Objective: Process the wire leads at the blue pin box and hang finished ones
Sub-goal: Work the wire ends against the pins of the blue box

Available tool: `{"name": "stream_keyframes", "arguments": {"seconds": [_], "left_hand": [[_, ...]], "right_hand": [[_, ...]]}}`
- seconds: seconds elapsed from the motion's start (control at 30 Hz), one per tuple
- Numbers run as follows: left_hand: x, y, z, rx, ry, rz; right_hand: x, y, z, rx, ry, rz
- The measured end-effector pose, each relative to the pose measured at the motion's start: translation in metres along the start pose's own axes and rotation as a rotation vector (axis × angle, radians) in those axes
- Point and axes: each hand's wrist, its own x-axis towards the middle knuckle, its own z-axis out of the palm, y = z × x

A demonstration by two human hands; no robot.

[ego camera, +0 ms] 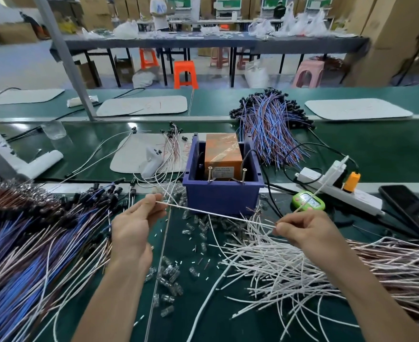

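Surface: long green workbench [376, 149], with several white mats [129, 156] laid flat on it. Room: workshop floor; far table [203, 41] carrying plastic bags, orange stool [185, 74] and pink stool [308, 72] beneath it, tall cardboard cartons [388, 33] at the right.

Container: blue pin box [223, 196], mid-bench, open-topped. Contents: one orange taped block [222, 150]; two upright metal pins [210, 174] at its near rim.

Loose stock:
- blue and brown leads [26, 243], large bundle, left of the box.
- white leads [289, 270], spread heap, right of the box and nearer the person.
- second blue and brown bundle [270, 124], behind the box.
- clear plastic connectors [169, 280], scattered between the heaps.

Sundries, right: power strip [339, 191], green timer [308, 201], dark phone [410, 208].

In hand: one white lead [218, 214], stretched nearly straight just in front of the box. Left hand [132, 225] pinches one end, right hand [307, 230] pinches the other.
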Motion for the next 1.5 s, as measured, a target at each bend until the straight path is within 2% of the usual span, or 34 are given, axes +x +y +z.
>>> {"name": "stream_keyframes", "arguments": {"seconds": [0.17, 0.3, 0.63, 0.83, 1.13, 1.27, 1.37, 1.5], "left_hand": [[0.004, -0.002, -0.007, 0.073, 0.091, 0.046], [0.003, -0.002, -0.013, 0.071, 0.105, 0.027], [-0.001, 0.006, -0.024, -0.278, -0.070, -0.192], [-0.006, 0.005, -0.013, -0.313, -0.170, -0.246], [-0.004, 0.017, -0.020, -0.246, -0.116, -0.190], [0.000, 0.018, -0.030, -0.373, 0.005, -0.232], [-0.002, 0.013, -0.035, -0.220, 0.030, -0.164], [-0.030, -0.003, -0.030, 0.115, -0.097, -0.163]], "right_hand": [[-0.002, -0.001, 0.005, 0.014, -0.033, 0.010], [0.001, -0.002, 0.005, 0.026, -0.009, -0.006], [0.005, -0.014, 0.016, 0.071, -0.030, -0.022], [0.002, -0.022, 0.025, 0.076, -0.038, -0.028], [-0.004, -0.015, 0.013, 0.033, -0.033, -0.014], [-0.010, -0.018, 0.009, 0.083, 0.014, -0.013], [-0.014, -0.025, 0.002, 0.225, 0.048, -0.030], [-0.015, -0.036, 0.006, 0.354, 0.089, -0.085]]}}
